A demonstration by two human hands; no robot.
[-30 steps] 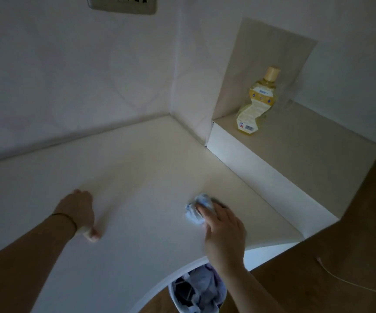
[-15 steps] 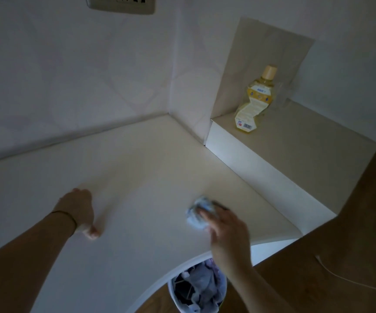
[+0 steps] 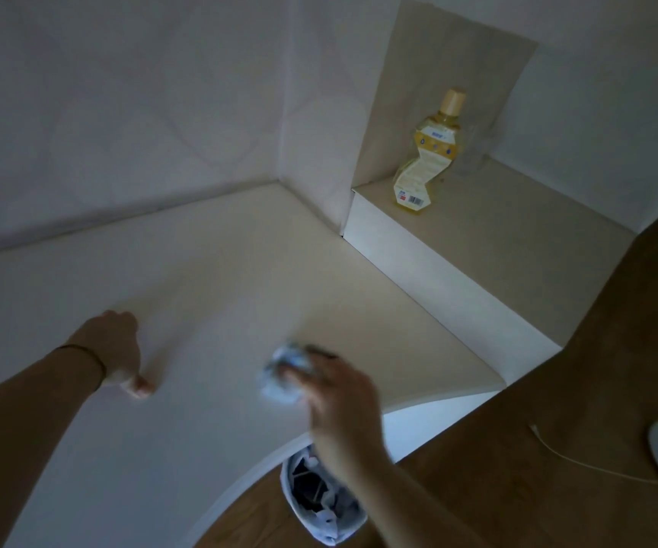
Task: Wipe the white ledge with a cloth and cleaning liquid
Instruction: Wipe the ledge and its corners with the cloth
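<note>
Right hand (image 3: 339,393) gripping cloth (image 3: 282,375), white ledge (image 3: 208,270)

Cloth (image 3: 282,379): small pale-blue wad, crumpled and motion-blurred, held under the fingertips of the right hand (image 3: 335,393) against the ledge. White ledge (image 3: 201,290): matte, level, lying beneath both hands; the left hand (image 3: 115,350) rests on it. Cleaning liquid bottle (image 3: 426,160): yellow with a tan cap, upright, well beyond the right hand.
</note>
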